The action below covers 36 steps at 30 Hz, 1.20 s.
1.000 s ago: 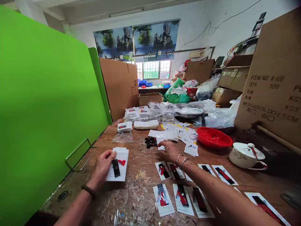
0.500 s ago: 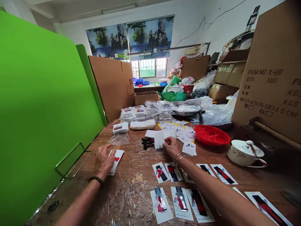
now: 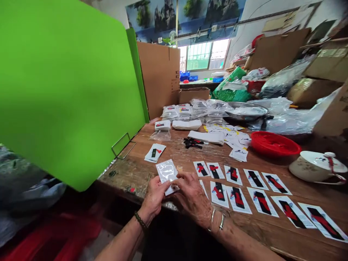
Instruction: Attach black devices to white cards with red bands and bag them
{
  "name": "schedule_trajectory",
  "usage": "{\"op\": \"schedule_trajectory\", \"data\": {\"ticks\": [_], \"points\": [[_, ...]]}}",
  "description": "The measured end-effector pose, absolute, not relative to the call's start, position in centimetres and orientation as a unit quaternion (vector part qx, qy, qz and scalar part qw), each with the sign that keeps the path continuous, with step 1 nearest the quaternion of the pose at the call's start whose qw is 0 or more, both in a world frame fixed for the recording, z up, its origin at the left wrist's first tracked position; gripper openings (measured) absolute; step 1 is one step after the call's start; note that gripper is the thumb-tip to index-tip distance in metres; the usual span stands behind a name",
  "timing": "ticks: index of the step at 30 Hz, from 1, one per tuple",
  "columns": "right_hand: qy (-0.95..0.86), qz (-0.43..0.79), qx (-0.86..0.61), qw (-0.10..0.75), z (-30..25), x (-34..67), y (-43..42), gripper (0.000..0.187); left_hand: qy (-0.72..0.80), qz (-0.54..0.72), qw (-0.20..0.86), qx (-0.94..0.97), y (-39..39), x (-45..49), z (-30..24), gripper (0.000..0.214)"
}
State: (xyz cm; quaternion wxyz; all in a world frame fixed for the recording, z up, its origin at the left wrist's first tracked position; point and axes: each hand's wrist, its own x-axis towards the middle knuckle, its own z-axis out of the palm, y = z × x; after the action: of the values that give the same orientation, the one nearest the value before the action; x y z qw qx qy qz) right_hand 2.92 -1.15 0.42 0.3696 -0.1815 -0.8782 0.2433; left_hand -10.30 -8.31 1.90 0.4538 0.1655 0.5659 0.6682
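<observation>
Both my hands meet at the near edge of the wooden table (image 3: 274,224) and hold a small clear plastic bag (image 3: 166,171). My left hand (image 3: 154,195) pinches its lower left edge. My right hand (image 3: 191,195) grips its lower right, where a white card edge shows under the fingers. A white card with a black and red piece (image 3: 154,152) lies alone on the table beyond the bag. To the right, several similar cards (image 3: 237,197) lie in two rows.
A green screen (image 3: 62,87) stands at the left with a wire foot (image 3: 123,145). Further back lie black and red pieces (image 3: 192,143), stacks of white cards (image 3: 187,124), bagged cards (image 3: 176,110), a red basket (image 3: 274,144), a lidded pot (image 3: 318,166) and cardboard boxes (image 3: 160,78).
My left hand let go of the card, which now lies on the table. Both hands drew back to the near edge and hold a clear bag. The camera tilted down and left.
</observation>
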Motion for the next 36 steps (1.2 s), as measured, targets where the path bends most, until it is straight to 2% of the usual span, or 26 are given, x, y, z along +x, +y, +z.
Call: {"op": "schedule_trajectory", "data": {"ticks": [3, 8, 12, 17, 23, 26, 30, 36], "points": [[-0.902, 0.205, -0.147, 0.351, -0.9, 2.6, -2.8, 0.010, 0.565, 0.662, 0.466, 0.158, -11.0, -9.8, 2.2, 0.025], [-0.883, 0.240, -0.197, 0.352, -1.3, 1.8, -4.2, 0.017, 0.484, 0.711, 0.489, 0.145, -14.3, -8.3, 1.8, 0.037], [-0.886, 0.267, -0.196, 0.323, -1.6, 1.5, -5.3, 0.012, 0.488, 0.741, 0.447, 0.112, -15.5, -7.3, 0.4, 0.041], [-0.900, 0.264, -0.196, 0.287, -2.3, 1.2, -5.7, 0.018, 0.512, 0.736, 0.428, 0.119, -15.7, -6.9, 0.1, 0.035], [-0.872, 0.362, -0.189, 0.272, -1.8, 1.1, -6.0, 0.017, 0.578, 0.724, 0.348, 0.142, -15.7, -7.7, -0.8, 0.039], [-0.873, 0.324, -0.204, 0.303, -1.8, 0.8, -5.6, 0.020, 0.625, 0.705, 0.297, 0.152, -15.7, -8.7, -1.8, 0.035], [-0.892, 0.232, -0.195, 0.336, -2.5, -0.5, -4.2, 0.038, 0.627, 0.706, 0.298, 0.141, -15.6, -9.4, -2.4, 0.038], [-0.909, 0.209, -0.182, 0.312, -3.5, -1.8, -4.0, 0.018, 0.619, 0.710, 0.289, 0.171, -15.7, -9.5, -2.0, 0.035]]}}
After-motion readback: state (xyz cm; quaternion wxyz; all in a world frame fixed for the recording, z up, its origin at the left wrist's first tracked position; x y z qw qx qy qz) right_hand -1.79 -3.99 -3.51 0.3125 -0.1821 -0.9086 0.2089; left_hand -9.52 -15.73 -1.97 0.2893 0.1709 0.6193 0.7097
